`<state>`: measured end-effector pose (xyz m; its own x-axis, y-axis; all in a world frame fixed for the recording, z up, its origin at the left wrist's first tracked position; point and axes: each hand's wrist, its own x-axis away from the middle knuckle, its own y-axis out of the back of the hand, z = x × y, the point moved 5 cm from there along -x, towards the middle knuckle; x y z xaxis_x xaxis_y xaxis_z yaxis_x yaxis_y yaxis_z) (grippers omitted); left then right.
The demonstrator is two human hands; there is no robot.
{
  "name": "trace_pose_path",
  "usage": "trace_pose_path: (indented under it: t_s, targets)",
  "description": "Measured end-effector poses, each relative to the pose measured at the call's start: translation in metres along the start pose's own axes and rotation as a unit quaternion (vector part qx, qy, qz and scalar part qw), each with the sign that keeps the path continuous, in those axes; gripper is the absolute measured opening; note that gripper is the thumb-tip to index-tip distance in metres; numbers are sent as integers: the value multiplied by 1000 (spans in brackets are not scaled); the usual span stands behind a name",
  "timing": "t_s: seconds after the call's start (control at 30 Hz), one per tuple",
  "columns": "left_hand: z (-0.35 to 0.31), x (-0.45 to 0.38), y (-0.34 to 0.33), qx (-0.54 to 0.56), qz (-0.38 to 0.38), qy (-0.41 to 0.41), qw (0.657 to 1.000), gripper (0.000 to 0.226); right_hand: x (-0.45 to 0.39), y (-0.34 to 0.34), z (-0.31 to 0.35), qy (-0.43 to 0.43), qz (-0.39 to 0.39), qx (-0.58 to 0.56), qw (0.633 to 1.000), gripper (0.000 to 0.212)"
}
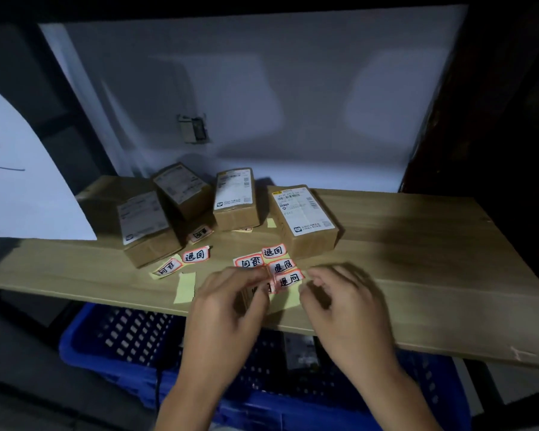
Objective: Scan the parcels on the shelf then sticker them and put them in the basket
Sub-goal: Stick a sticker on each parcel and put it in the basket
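Several brown cardboard parcels with white shipping labels stand on the wooden shelf: one at the left, two behind, one at the right. Red-bordered stickers with black writing lie loose in front of them. My left hand grips a small brown parcel at the shelf's front edge, mostly hidden by its fingers, with a red sticker at its top. My right hand hovers just right of it, fingers bent and apart, holding nothing I can see. Both hands are blurred.
A blue perforated plastic basket sits under the shelf's front edge, with a dark object inside. Yellow backing papers lie among more stickers. A white panel closes the back; a white sheet leans at the left.
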<state>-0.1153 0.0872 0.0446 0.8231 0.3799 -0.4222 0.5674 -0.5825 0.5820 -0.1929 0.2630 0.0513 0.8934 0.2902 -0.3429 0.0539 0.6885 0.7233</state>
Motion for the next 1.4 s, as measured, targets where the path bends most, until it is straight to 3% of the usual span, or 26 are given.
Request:
trace_pose_path:
  t_s: [0.2,0.4,0.67,0.87,1.0,1.13,1.27,1.4]
  targets:
    - [24,-15,-25,-104,26,14,994,36,-27,-32,0,17,59,103,993,43]
    - [27,-12,-33,-158,15,24,987,32,-33,-35,-4,18,57,80,995,28]
    - [25,-11,-34,-164,13,36,986,33,-35,-33,10,87,76,87,990,31]
    - [25,-12,-35,-168,21,42,985,31,-38,-40,15,122,124,102,979,27]
    - [24,-12,-34,-165,9,40,985,30,-41,-39,12,134,151,91,975,13]
    - [23,-12,-34,-170,15,39,985,31,-41,-32,17,156,153,59,974,4]
    - [20,-12,-32,-170,14,35,985,31,-33,-12,15,170,113,12,979,12]
    - [21,-13,-33,-170,21,38,985,29,-26,5,-4,55,82,-215,972,19]
